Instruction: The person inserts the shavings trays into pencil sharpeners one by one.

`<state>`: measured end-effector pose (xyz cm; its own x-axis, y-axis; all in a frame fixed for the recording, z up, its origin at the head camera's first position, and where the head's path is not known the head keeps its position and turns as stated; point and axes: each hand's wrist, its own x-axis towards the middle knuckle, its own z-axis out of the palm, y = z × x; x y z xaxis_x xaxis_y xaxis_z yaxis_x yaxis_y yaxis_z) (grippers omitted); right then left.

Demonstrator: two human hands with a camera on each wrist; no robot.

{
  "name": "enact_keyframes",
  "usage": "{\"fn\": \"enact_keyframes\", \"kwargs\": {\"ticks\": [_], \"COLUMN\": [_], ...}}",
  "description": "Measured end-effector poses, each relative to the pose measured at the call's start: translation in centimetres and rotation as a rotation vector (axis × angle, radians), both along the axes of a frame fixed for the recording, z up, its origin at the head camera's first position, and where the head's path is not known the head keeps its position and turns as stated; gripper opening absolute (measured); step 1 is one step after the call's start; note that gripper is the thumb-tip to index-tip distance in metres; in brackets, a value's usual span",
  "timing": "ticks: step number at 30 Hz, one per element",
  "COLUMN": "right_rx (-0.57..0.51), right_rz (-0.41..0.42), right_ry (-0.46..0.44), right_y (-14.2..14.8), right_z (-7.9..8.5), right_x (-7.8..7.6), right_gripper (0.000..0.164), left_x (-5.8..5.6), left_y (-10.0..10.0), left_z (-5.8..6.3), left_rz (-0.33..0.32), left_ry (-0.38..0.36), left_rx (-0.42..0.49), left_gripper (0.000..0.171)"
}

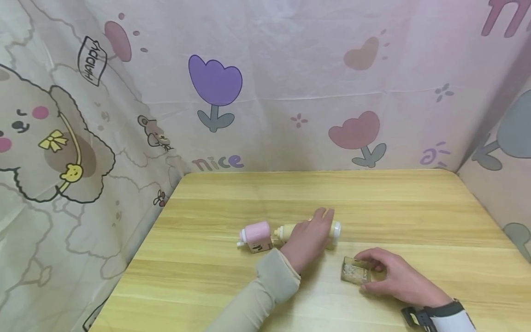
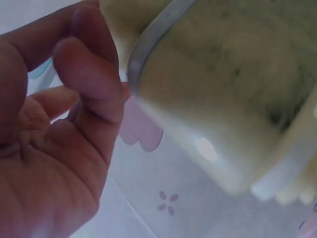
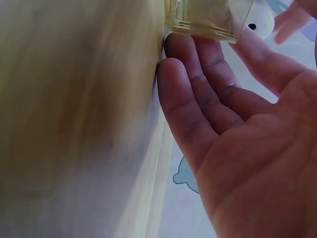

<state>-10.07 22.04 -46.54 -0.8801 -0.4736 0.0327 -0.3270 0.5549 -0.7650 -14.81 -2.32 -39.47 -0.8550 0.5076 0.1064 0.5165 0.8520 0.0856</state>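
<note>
My left hand (image 1: 309,237) lies over a pale yellow barrel-shaped thing (image 1: 287,230) with a white ring at its right end and a small nozzle at its left. In the left wrist view, curled fingers (image 2: 91,79) meet the edge of this yellow body (image 2: 213,94), near its white band. Thumb and index finger of my right hand (image 1: 392,272) hold the right side of a small clear yellowish box (image 1: 353,271) low over the table. Seen from the right wrist, the other fingers (image 3: 181,94) bend beneath the box (image 3: 205,20).
Left of the yellow thing, a pink barrel-shaped thing (image 1: 257,236) with a white end and nozzle lies on the wooden table (image 1: 207,198). Printed cloth (image 1: 282,69) hangs behind the table and along both sides.
</note>
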Motion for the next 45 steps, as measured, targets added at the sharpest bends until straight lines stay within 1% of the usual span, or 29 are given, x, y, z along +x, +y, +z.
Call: {"fn": "enact_keyframes", "kwargs": {"ticks": [3, 6, 10, 13, 17, 21, 24, 26, 28, 30, 32, 35, 38, 40, 42, 45], "right_rx": [0.003, 0.012, 0.011, 0.006, 0.003, 0.006, 0.011, 0.006, -0.003, -0.008, -0.007, -0.001, -0.011, -0.020, -0.022, -0.011], "right_rz": [-0.004, -0.009, -0.007, -0.005, -0.009, -0.008, -0.006, -0.004, -0.003, -0.006, -0.013, -0.022, -0.018, -0.010, -0.006, -0.010], "right_ry": [-0.009, 0.003, 0.015, 0.004, -0.015, -0.002, 0.012, 0.011, 0.006, -0.001, -0.007, -0.002, 0.008, 0.015, 0.024, 0.036], "right_y": [-0.1, -0.1, -0.1, -0.1, 0.0, 0.0, 0.0, 0.0, -0.1, -0.1, -0.1, -0.1, -0.2, -0.2, -0.3, -0.3], "right_z": [0.0, 0.0, -0.1, -0.1, -0.2, -0.2, -0.2, -0.2, -0.3, -0.3, -0.4, -0.5, -0.5, -0.5, -0.5, -0.5], "right_x": [0.0, 0.0, -0.1, -0.1, -0.1, -0.1, -0.1, -0.1, -0.2, -0.2, -0.2, -0.3, -0.4, -0.3, -0.3, -0.1], "right_gripper": [0.057, 0.058, 0.058, 0.058, 0.058, 0.057, 0.057, 0.056, 0.056, 0.056, 0.058, 0.061, 0.061, 0.059, 0.058, 0.059], "left_x": [-0.2, -0.2, -0.2, -0.1, -0.2, -0.1, 0.1, 0.4, 0.9, 1.6, 2.5, 4.0, 5.6, 6.6, 7.5, 8.4], "left_y": [0.3, 0.5, 0.7, 1.0, 1.0, 0.9, 0.9, 0.9, 0.9, 0.7, 0.4, -0.5, -1.7, -2.5, -3.1, -3.8], "left_z": [-0.4, -0.6, -0.9, -1.1, -1.2, -0.8, -0.3, 0.1, 0.7, 1.4, 1.9, 2.3, 2.0, 1.4, 0.7, -0.5], "left_rz": [0.006, 0.015, 0.029, 0.034, 0.012, -0.037, -0.079, -0.113, -0.150, -0.185, -0.215, -0.236, -0.241, -0.242, -0.231, -0.206], "left_ry": [0.015, 0.057, 0.091, 0.107, 0.111, 0.123, 0.174, 0.229, 0.284, 0.321, 0.338, 0.345, 0.379, 0.400, 0.394, 0.358], "left_rx": [-0.041, -0.044, -0.024, -0.016, -0.015, 0.038, 0.108, 0.160, 0.207, 0.248, 0.272, 0.291, 0.277, 0.263, 0.249, 0.242], "left_gripper": [0.047, 0.034, 0.024, 0.018, 0.021, 0.030, 0.037, 0.042, 0.044, 0.044, 0.043, 0.048, 0.053, 0.055, 0.056, 0.057]}}
